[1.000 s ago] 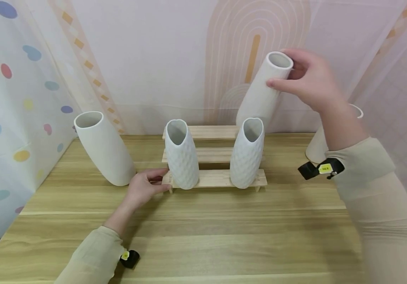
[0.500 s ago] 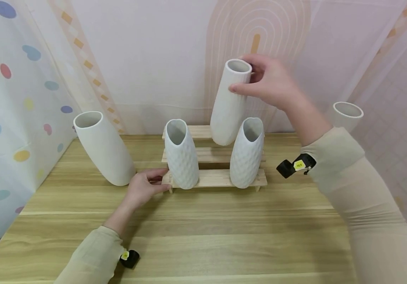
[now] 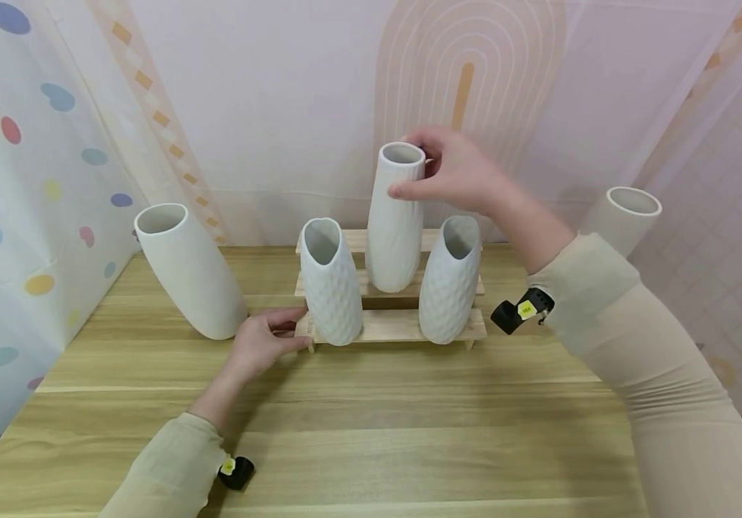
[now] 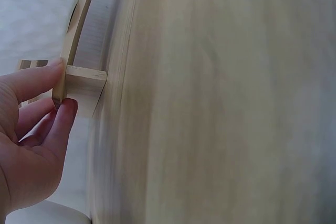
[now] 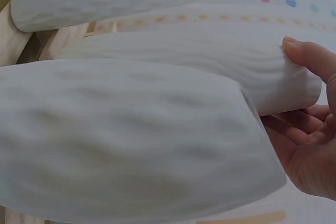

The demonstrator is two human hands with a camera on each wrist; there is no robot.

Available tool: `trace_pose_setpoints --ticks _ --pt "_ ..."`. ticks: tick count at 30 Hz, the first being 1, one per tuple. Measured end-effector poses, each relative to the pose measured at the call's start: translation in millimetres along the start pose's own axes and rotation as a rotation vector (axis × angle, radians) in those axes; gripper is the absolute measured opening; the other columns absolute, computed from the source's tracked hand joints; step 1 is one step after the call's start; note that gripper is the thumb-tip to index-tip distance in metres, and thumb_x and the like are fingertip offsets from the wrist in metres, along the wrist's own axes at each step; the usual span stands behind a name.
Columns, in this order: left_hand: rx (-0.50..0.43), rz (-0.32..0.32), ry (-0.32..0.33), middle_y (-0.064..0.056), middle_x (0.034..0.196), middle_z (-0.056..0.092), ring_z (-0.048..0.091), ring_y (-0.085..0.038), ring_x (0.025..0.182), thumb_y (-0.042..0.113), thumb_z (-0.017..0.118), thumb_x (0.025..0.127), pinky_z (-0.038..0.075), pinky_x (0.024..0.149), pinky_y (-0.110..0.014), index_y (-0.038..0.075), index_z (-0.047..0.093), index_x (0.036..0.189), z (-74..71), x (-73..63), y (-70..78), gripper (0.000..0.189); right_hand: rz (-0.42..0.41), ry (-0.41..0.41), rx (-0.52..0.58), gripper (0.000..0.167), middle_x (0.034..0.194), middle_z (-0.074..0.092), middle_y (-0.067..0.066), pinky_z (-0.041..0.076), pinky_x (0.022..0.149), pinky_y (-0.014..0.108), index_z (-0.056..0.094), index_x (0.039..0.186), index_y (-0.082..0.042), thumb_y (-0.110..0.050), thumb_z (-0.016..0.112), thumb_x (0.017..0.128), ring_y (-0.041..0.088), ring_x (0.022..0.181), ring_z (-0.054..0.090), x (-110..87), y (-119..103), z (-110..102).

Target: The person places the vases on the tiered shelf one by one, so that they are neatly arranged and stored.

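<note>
My right hand [image 3: 451, 173] grips a tall white vase [image 3: 396, 223] near its round rim, thumb in front and fingers behind. Wavy grooves show on that vase [image 5: 241, 72] in the right wrist view. Its base is at the middle step of a three-step wooden rack [image 3: 388, 325]; whether it bears weight there I cannot tell. Two dimpled white vases, a left one [image 3: 333, 288] and a right one [image 3: 450, 288], stand on the lowest step. With thumb and fingertips my left hand [image 3: 263, 345] pinches the left end of that step, as the left wrist view confirms around the board [image 4: 79, 30].
A smooth white vase [image 3: 192, 277] stands on the wooden table [image 3: 409, 432] left of the rack, close to my left hand. Another white vase [image 3: 630, 212] stands at the right, partly behind my right sleeve. A patterned curtain [image 3: 267, 108] hangs behind the table.
My right hand has carried the grooved vase left and down, from behind the right dimpled vase to between the two dimpled vases. It is more upright now. My left hand stays put.
</note>
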State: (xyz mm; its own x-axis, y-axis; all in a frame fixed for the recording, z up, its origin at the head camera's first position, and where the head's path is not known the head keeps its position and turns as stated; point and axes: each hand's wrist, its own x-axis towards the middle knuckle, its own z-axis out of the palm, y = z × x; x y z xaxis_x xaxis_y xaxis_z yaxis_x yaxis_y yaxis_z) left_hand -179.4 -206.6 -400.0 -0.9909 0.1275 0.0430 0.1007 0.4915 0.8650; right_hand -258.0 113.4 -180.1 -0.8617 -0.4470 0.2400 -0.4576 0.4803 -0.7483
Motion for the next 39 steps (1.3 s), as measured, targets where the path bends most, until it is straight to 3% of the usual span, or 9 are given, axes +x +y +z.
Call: trace_pose_setpoints --ticks 20,39 --pt "-0.001 0.005 -0.001 -0.021 0.130 0.061 0.067 -0.030 0.102 0.010 0.083 0.081 0.056 0.080 -0.025 0.000 0.065 0.129 0.2 0.4 -2.4 0.053 0.007 -0.080 -0.133 0.056 0.111 0.066 0.008 0.050 0.081 0.033 0.058 0.126 -0.005 -0.021 0.084 0.079 0.023 0.093 0.060 1.9 3 12" --pt "-0.010 0.019 0.012 -0.021 0.130 0.061 0.067 -0.030 0.102 0.008 0.083 0.080 0.056 0.081 -0.024 -0.001 0.065 0.128 1.3 1.8 -3.5 0.052 0.017 -0.106 -0.133 0.057 0.116 0.063 0.005 0.048 0.091 0.034 0.056 0.129 -0.008 -0.024 0.083 0.081 0.022 0.103 0.059 3.5 4 12"
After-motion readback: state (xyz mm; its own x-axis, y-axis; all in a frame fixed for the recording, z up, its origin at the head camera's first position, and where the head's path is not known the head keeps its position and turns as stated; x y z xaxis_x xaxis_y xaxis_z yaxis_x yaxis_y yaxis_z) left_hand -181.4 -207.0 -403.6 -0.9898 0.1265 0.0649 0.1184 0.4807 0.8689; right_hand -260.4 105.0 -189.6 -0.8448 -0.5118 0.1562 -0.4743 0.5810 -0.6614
